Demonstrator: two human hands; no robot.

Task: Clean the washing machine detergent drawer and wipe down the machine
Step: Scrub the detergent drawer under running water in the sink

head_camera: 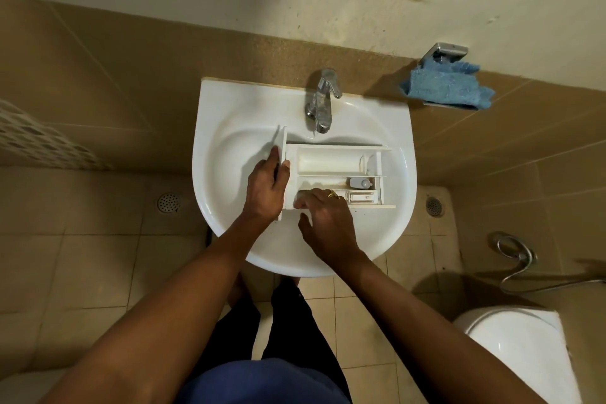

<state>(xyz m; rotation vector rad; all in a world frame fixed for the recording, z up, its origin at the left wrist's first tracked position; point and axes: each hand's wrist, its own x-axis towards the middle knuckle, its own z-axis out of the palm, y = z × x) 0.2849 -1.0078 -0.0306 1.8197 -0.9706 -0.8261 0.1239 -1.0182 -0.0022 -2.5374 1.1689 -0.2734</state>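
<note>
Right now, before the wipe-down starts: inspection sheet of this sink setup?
Surface: white ceramic sink, basin occupied.
Job's things: white plastic detergent drawer lying across the basin, compartments up.
Clutter: blue cloth on chrome wall holder.
Grippers: left hand grips the drawer's front panel; right hand has its fingers in the near compartment, grasp unclear.
Cables: nothing seen; metal spray hose at right.
Surroundings: chrome tap, white toilet, tiled floor.

- The one camera sits on my head, looking steeply down in front of me.
- It faces the sink (pixel 405 207) close below, with wall (pixel 131 75) above and floor tiles (pixel 82 256) around.
</note>
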